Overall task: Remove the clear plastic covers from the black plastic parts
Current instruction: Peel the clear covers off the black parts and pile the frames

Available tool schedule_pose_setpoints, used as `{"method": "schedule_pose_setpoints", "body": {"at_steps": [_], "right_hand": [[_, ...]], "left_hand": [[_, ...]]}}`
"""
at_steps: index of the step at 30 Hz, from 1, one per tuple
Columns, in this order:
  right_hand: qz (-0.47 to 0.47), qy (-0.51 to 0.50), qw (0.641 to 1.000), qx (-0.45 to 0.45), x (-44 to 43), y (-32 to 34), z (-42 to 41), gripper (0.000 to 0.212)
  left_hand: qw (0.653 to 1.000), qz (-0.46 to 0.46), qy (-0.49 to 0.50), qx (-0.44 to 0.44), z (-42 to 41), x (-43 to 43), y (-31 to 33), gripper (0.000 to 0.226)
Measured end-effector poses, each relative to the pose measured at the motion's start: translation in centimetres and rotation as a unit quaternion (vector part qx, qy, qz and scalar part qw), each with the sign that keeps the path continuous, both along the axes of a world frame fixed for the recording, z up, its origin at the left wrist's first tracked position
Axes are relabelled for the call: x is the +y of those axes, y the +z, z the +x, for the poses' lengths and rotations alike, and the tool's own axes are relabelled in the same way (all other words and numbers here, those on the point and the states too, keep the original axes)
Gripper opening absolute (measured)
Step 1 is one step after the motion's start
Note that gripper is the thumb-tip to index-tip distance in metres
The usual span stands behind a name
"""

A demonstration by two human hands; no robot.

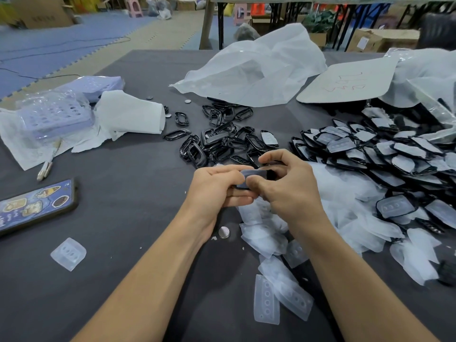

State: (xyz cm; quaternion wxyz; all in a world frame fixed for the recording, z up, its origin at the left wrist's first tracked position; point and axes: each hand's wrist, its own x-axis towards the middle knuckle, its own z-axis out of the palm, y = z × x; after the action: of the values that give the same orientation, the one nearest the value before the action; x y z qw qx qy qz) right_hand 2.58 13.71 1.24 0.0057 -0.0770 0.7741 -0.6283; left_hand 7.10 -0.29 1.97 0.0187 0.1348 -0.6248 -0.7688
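- The left hand (217, 187) gripped the left end of a black plastic part (269, 174) with curled fingers, above the table (138, 218).
- The right hand (288, 186) gripped its other end, thumb lying on the clear cover (254, 173) and fingers curled over the far edge.
- The part's long axis ran left to right between the hands, cover side facing up.
- Bare black frames (217, 141) lay beyond the hands, covered parts (394, 154) lay heaped to the right, and loose covers (278, 292) lay beside the right forearm.
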Motion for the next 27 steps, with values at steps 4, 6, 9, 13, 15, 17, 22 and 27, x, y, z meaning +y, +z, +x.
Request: {"method": "schedule_pose_setpoints", "body": {"at_steps": [4, 6, 9, 13, 15, 17, 22, 27], "right_hand": [[-0.072, 0.048, 0.994, -0.069, 0.4, 0.6, -0.2, 0.025], [-0.116, 0.063, 0.986, -0.1, 0.5, 1.0, -0.2, 0.016], [-0.13, 0.053, 0.984, -0.107, 0.5, 1.1, -0.2, 0.021], [-0.113, 0.026, 0.989, -0.087, 0.3, 0.9, 0.0, 0.021], [-0.105, 0.015, 0.991, -0.078, 0.3, 0.8, 0.0, 0.021], [-0.099, 0.006, 0.992, -0.074, 0.2, 0.8, -0.1, 0.021], [-0.076, -0.006, 0.995, -0.064, 0.1, 0.7, -0.2, 0.022], [-0.082, 0.004, 0.995, -0.063, 0.1, 0.6, -0.1, 0.021]], "left_hand": [[1.0, -0.02, 0.006, 0.006, 0.1, 0.4, 0.0, 0.034], [1.0, -0.022, 0.015, 0.005, 0.0, 0.4, -0.1, 0.035], [0.999, -0.026, 0.019, 0.001, -0.1, 0.3, -0.1, 0.035], [0.999, -0.032, 0.021, -0.002, -0.1, 0.2, -0.2, 0.029], [0.999, -0.027, 0.035, -0.004, -0.2, 0.0, -0.3, 0.025], [0.999, -0.027, 0.037, -0.006, -0.2, -0.3, -0.2, 0.026], [0.999, -0.042, 0.017, -0.012, -0.1, -0.8, -0.2, 0.04], [0.996, -0.083, 0.035, -0.01, -0.1, -0.8, -0.3, 0.014]]}}
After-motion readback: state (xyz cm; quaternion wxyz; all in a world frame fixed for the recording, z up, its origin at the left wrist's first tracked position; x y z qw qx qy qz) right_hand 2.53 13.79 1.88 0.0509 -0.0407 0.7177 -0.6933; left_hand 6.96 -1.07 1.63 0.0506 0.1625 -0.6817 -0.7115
